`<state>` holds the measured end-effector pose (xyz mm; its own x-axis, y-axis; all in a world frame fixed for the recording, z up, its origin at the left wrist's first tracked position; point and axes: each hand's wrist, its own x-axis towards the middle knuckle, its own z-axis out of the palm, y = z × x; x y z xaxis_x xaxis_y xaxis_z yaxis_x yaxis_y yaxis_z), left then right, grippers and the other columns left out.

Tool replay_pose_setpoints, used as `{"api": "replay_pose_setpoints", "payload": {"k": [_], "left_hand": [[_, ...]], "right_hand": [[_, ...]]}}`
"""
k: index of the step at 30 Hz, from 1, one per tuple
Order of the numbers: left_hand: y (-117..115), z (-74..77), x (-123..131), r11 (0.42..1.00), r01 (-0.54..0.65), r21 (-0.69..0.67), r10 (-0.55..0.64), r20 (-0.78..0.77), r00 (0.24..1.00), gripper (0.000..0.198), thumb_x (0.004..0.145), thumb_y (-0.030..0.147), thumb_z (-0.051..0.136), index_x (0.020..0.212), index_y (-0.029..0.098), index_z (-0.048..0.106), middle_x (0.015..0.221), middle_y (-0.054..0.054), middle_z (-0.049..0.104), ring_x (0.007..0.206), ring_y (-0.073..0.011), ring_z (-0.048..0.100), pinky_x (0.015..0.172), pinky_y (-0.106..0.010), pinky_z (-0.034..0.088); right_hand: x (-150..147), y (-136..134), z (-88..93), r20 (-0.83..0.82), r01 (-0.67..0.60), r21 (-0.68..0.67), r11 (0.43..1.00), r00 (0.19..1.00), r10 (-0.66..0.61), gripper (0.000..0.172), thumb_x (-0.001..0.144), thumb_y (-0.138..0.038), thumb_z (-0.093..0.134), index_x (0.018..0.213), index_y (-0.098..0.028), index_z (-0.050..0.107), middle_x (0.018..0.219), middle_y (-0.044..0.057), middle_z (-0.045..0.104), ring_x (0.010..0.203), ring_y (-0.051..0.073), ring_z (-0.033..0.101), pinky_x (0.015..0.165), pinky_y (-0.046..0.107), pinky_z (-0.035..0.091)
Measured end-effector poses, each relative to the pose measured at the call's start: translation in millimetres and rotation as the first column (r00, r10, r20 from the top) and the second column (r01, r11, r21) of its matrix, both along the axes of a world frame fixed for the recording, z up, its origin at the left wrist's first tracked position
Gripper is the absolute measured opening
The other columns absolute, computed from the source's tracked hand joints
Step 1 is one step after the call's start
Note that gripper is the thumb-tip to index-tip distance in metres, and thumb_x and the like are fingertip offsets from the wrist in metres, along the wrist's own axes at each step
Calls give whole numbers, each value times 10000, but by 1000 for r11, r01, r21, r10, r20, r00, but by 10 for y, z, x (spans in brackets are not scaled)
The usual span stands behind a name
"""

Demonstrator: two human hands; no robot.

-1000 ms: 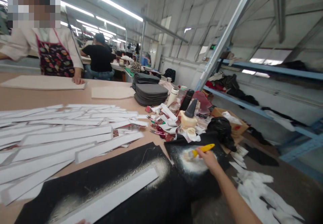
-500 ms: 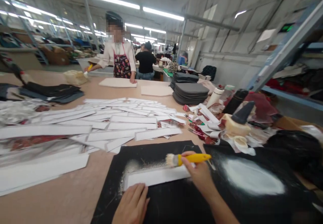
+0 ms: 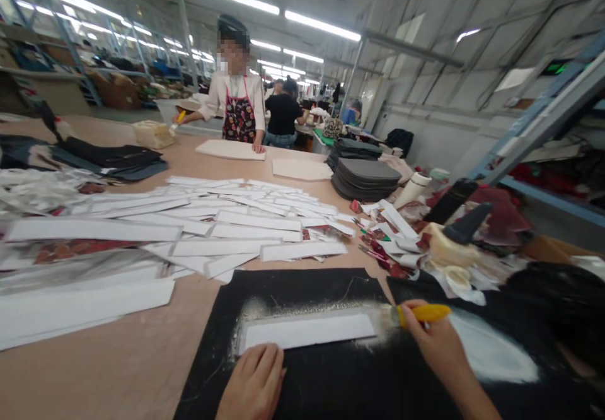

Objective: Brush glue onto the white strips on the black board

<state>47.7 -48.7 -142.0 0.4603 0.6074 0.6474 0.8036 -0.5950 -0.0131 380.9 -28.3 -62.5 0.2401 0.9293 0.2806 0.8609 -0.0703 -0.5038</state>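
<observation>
A yellow-handled brush [image 3: 424, 314] is gripped in my right hand [image 3: 437, 338], its bristles at the right end of a white strip [image 3: 309, 332] with a greyish border. That strip lies on a black sheet [image 3: 331, 382]. My left hand [image 3: 255, 379] rests flat on the sheet with its fingertips against the strip's lower left edge. Whitish residue marks the sheet above and left of the strip. Right of my right hand, a white smeared patch [image 3: 496, 347] covers part of a second dark sheet.
Many white strips [image 3: 255, 221] are piled across the table [image 3: 118, 363]. Stacked dark grey panels [image 3: 363, 180] stand farther back, near a white bottle [image 3: 413, 190] and cluttered scraps. Across the table, a person in an apron [image 3: 239, 111] holds a brush near pale panels [image 3: 231, 149].
My right hand has carried the brush rightward, from the strip's upper edge to its right end. My left hand stays on the strip's corner. The camera view has shifted slightly.
</observation>
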Motion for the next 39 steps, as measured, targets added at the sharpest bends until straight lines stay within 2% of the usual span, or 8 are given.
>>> {"api": "replay_pose_setpoints", "payload": {"k": [4,8,11,16,21,28,33,39], "left_hand": [[30,-8,-53,999,38,27,-37,-33,999,270,896,147,361,998,172,610,976,-25,649,896,-186,573,810,-309,442],[16,5,64,1000,-13,-29,13,-17,1000,265,894,156,367,1002,155,610,969,-45,641,890,-199,566,821,-333,432],[-45,-6,300,997,-39,-62,40,21,999,260,887,187,406,1066,142,589,1041,-59,626,961,-213,548,875,-348,414],[-43,-136,606,976,-36,-216,27,-43,999,360,819,398,550,1058,132,596,1050,-75,623,945,-246,548,840,-385,434],[6,-221,617,955,2,-297,-32,-96,995,373,828,419,536,1064,135,596,1050,-102,611,936,-263,537,808,-416,426],[54,-266,638,968,24,-250,-49,-94,994,370,800,454,565,983,138,626,1002,-88,621,841,-243,544,739,-398,428],[35,-228,608,962,-5,-274,-25,-107,994,340,811,430,561,986,145,623,1007,-70,620,835,-223,545,722,-374,429],[-49,-108,574,988,-40,-147,28,-83,996,313,815,346,566,1035,127,608,1055,-69,601,934,-237,516,828,-375,412]], "right_hand": [[-62,-142,-19,-26,-148,-61,987,989,146,296,812,-451,427,808,-228,621,796,36,675,769,209,621,721,320,471],[-27,57,95,221,-56,17,998,974,51,306,794,-433,425,714,-201,609,639,53,626,659,234,587,690,378,445],[-403,318,195,86,-251,40,967,965,247,271,807,-427,465,825,-211,628,814,56,661,794,226,597,770,364,442],[-1688,519,268,-139,-738,-25,674,670,729,156,797,-340,540,865,-236,634,861,22,657,846,186,585,790,306,444],[-2333,685,322,0,-911,-188,368,374,927,81,774,-217,562,766,-233,641,717,-5,641,726,158,574,745,284,422],[-2376,836,312,133,-883,-210,419,399,907,84,799,-241,544,784,-210,621,714,10,632,720,157,553,743,296,402],[-2375,759,326,161,-823,-156,547,525,836,123,809,-247,517,799,-196,629,747,33,644,745,176,559,762,323,403],[-1324,749,229,-39,-636,-278,720,756,653,159,780,-273,481,749,-214,624,653,-7,626,613,145,568,603,247,410]]}}
